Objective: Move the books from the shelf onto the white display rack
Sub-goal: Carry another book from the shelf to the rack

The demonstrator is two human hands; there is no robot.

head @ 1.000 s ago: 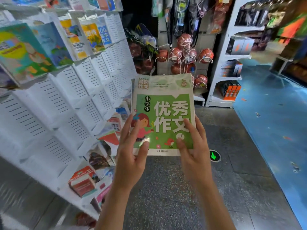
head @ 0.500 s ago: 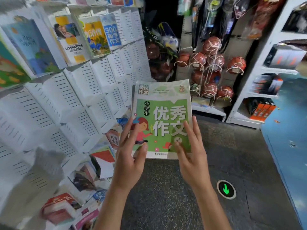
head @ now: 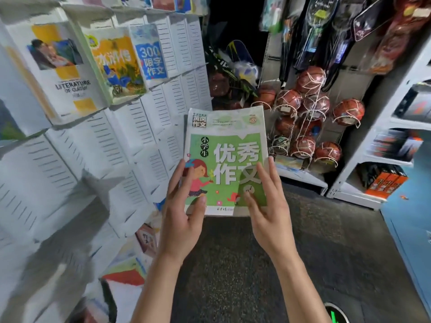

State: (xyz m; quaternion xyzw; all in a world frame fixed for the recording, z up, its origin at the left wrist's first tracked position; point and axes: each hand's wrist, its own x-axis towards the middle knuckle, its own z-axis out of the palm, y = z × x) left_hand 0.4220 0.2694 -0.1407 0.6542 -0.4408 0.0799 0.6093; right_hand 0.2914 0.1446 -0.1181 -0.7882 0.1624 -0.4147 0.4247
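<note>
I hold a green book with white Chinese characters and a cartoon girl upright in front of me. My left hand grips its lower left corner, thumb on the cover. My right hand grips its lower right corner, thumb on the cover too. The white display rack with slotted pockets fills the left side. In its upper row stand a white "Literature" book, a yellow-and-green book and a blue "300" book. More books lie in the rack's low pockets.
Netted basketballs hang on a wire stand straight ahead. Rackets in bags hang above them. A white shelf unit with orange boxes stands at the right. Dark speckled floor lies below, with a green arrow mark.
The view has swung left and closer to the rack. The book stays upright in both hands, now nearer the rack's middle pockets.
</note>
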